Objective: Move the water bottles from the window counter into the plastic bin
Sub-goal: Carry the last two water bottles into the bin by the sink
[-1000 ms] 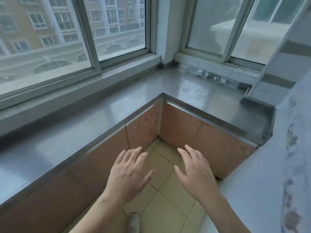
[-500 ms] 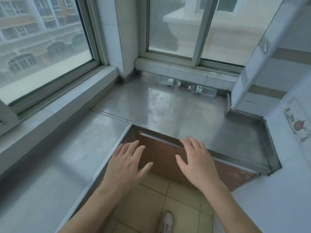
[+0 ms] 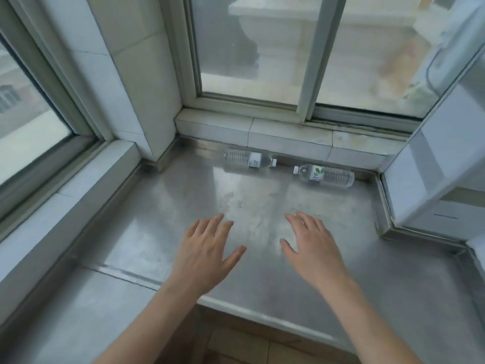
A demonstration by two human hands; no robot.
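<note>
So this is right at the start of the job, the reach-in step. Nothing has been picked up yet. Both water bottles are lying on their sides at the far edge of the steel surface (image 3: 183, 206), tucked against the tiled ledge (image 3: 288, 137) under the window. The left bottle (image 3: 248, 159) has its cap pointing right, the right bottle (image 3: 325, 176) has its cap pointing left, so the caps face each other with a gap between them (they aren't touching).

The left hand (image 3: 203, 254) and right hand (image 3: 313, 252) are both out over the surface, palms down, fingers spread and relaxed, each grip holding nothing. They sit side by side, well short of the bottles. I can't tell whether the palms are hovering or brushing the metal.

My read on the next move: push each hand further forward toward the bottle on its own side and wrap the fingers round the body. Lying down, clear and round, they'd probably roll if nudged, so coming in from above with the ledge as a backstop seems sensible.

The plastic bin isn't anywhere in view, so the person will have to turn away to find it once the bottles are in hand.
</note>
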